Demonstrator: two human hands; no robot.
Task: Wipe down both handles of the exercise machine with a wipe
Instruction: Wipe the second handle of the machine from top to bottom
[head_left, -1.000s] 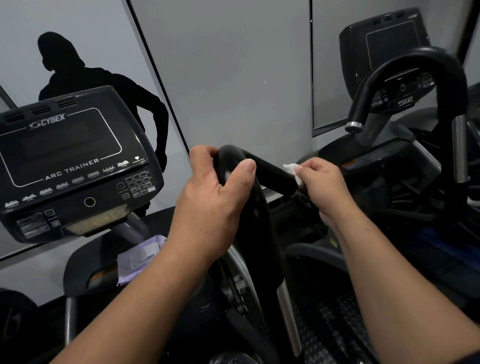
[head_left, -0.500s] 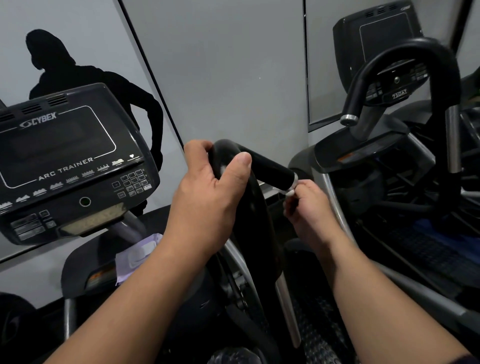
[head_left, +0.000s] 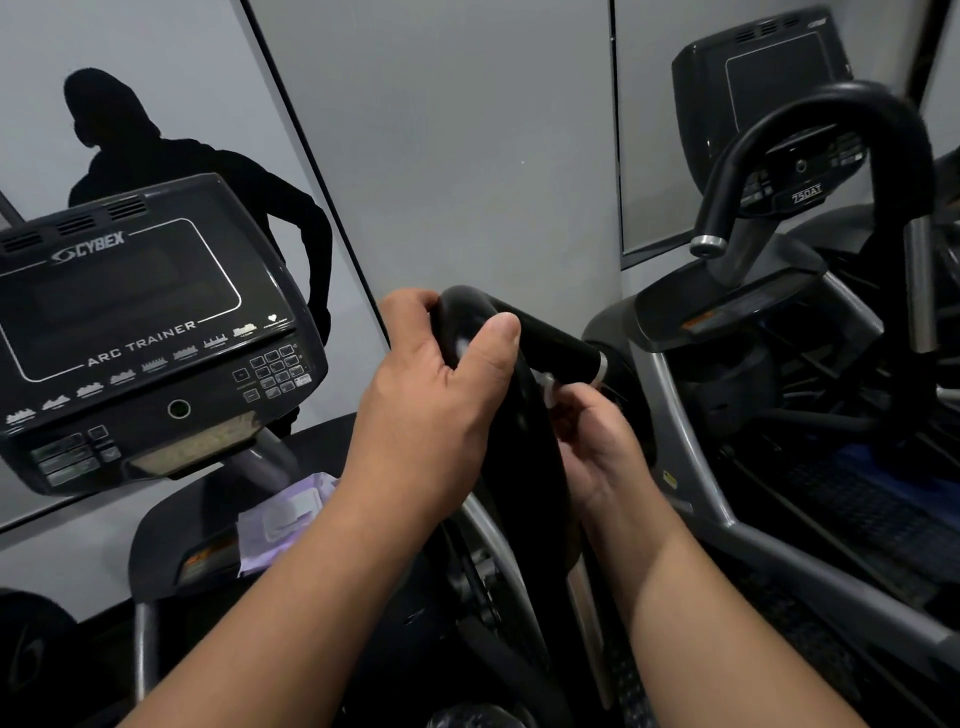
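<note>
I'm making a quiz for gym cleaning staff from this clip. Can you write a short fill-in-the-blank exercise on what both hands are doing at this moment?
1. The left hand grips the top bend of the black ____.
2. The right hand pinches a white ____ under the grip.
3. The console reads CYBEX ARC ____.
4. The purple pack lies below the ____.

Missing words: handle; wipe; TRAINER; console

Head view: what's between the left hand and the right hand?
In the head view, the black handle runs between them. The left hand grips its bend; the right hand holds a white wipe against its underside.
</note>
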